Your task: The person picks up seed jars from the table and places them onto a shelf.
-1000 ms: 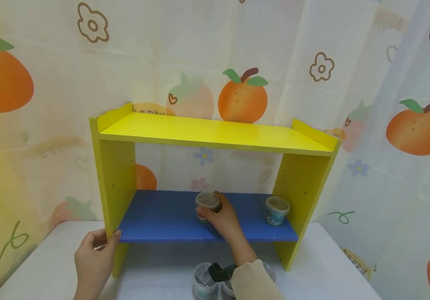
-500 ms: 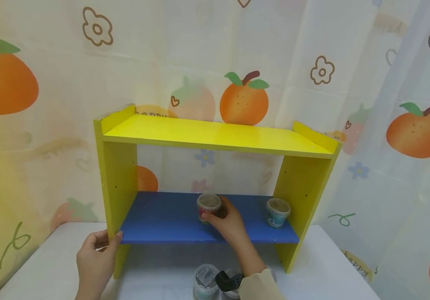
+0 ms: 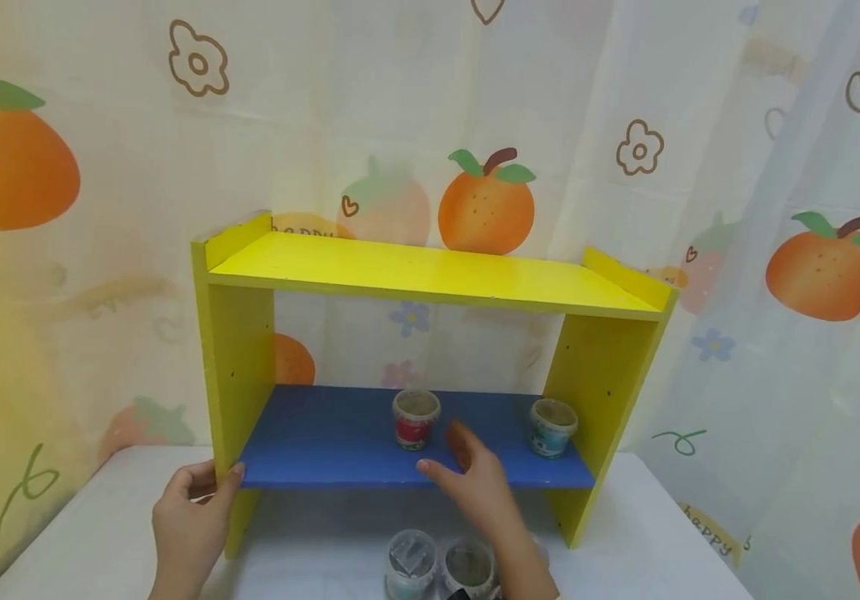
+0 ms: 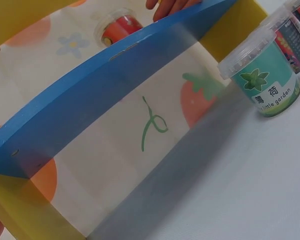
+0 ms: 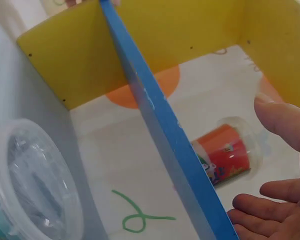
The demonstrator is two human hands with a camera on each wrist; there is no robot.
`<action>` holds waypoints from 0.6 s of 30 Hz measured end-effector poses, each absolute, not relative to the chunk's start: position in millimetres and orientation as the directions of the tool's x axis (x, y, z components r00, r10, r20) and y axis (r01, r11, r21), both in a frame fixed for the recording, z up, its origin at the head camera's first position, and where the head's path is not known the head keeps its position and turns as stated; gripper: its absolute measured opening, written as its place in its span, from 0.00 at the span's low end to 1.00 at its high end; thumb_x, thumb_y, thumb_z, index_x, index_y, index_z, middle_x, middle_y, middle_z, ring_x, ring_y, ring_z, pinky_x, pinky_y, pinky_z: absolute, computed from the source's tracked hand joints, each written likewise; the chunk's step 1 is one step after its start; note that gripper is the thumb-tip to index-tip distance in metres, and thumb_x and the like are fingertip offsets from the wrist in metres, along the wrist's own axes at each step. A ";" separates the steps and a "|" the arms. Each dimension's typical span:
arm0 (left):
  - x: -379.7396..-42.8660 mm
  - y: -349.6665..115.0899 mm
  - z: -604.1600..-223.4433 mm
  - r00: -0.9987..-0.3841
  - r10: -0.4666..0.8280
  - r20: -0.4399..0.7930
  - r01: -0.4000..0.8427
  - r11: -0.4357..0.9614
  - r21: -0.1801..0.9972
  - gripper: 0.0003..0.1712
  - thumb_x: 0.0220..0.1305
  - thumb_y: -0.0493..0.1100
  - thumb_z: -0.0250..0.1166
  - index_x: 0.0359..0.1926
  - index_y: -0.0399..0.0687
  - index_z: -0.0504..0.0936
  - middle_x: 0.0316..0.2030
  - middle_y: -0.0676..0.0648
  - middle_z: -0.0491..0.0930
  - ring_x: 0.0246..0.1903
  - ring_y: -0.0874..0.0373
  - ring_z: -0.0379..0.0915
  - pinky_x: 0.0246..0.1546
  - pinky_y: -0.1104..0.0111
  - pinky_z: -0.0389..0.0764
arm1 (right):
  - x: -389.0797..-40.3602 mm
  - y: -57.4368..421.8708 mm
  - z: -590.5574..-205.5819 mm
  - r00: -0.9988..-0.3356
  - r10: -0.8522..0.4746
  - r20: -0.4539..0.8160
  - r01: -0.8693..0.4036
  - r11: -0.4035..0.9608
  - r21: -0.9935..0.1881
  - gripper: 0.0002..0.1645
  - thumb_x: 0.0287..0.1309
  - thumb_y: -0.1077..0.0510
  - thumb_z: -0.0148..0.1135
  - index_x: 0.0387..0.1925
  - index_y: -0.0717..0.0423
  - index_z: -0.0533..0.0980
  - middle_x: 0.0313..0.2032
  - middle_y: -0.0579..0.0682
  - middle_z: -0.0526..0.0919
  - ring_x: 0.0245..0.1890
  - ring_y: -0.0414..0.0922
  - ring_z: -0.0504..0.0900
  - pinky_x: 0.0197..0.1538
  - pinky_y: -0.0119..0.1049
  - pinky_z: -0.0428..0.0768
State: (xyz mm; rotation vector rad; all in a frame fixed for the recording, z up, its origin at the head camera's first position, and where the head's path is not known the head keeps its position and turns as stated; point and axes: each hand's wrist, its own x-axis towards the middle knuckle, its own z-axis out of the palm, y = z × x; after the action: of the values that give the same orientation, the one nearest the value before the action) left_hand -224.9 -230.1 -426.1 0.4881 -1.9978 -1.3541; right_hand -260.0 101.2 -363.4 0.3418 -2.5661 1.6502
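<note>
A small clear plastic tub with a red label [image 3: 412, 429] stands upright on the blue middle board [image 3: 325, 437] of a yellow and blue shelf [image 3: 430, 271]. My right hand [image 3: 478, 483] is just to its right and in front, apart from it, thumb and fingers spread with nothing between them. In the right wrist view the red tub [image 5: 225, 155] lies beyond those fingers [image 5: 270, 205]. My left hand [image 3: 193, 512] grips the shelf's left side panel at the front edge, thumb by the blue board; its other fingertips are partly hidden behind the panel.
A tub with a blue-green label [image 3: 552, 429] stands at the right end of the blue board. On the white table, in front of the shelf, are a mint-labelled tub [image 4: 267, 80] and other lidded tubs [image 3: 467, 568]. A fruit-patterned curtain [image 3: 370, 100] hangs behind.
My right hand has let go of the red-labelled tub and drawn back down and to the right. The tub stays on the blue board. My left hand keeps its grip on the panel.
</note>
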 end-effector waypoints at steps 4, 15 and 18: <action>-224.7 -230.7 -425.7 -0.714 -0.633 0.300 0.036 0.394 0.918 0.22 0.63 0.52 0.67 0.48 0.39 0.79 0.41 0.41 0.82 0.31 0.74 0.67 0.29 0.86 0.72 | -249.8 101.3 -367.9 -0.965 -0.140 0.222 -0.259 0.368 -0.893 0.50 0.56 0.42 0.70 0.72 0.59 0.60 0.68 0.58 0.69 0.70 0.59 0.65 0.68 0.53 0.67; -225.3 -229.4 -426.5 -0.711 -0.639 0.294 0.020 0.400 0.916 0.23 0.65 0.53 0.66 0.49 0.39 0.78 0.42 0.41 0.82 0.32 0.74 0.67 0.29 0.87 0.71 | -239.8 105.5 -379.2 -0.955 -0.129 0.269 -0.297 0.354 -0.887 0.44 0.55 0.44 0.71 0.69 0.54 0.65 0.65 0.55 0.74 0.68 0.57 0.69 0.67 0.55 0.67; -225.5 -230.1 -425.0 -0.713 -0.633 0.302 0.027 0.405 0.914 0.23 0.64 0.53 0.66 0.49 0.38 0.78 0.42 0.41 0.82 0.32 0.73 0.67 0.29 0.87 0.71 | -239.1 106.6 -379.5 -0.944 -0.156 0.289 -0.328 0.384 -0.863 0.41 0.55 0.44 0.71 0.67 0.51 0.68 0.60 0.50 0.79 0.62 0.51 0.75 0.65 0.55 0.70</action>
State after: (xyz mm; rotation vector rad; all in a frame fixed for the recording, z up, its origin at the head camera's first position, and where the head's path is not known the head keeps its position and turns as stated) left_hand -225.5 -230.1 -425.0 0.5143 -2.0270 -1.3344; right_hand -239.1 106.6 -379.5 0.4367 -2.4762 1.6014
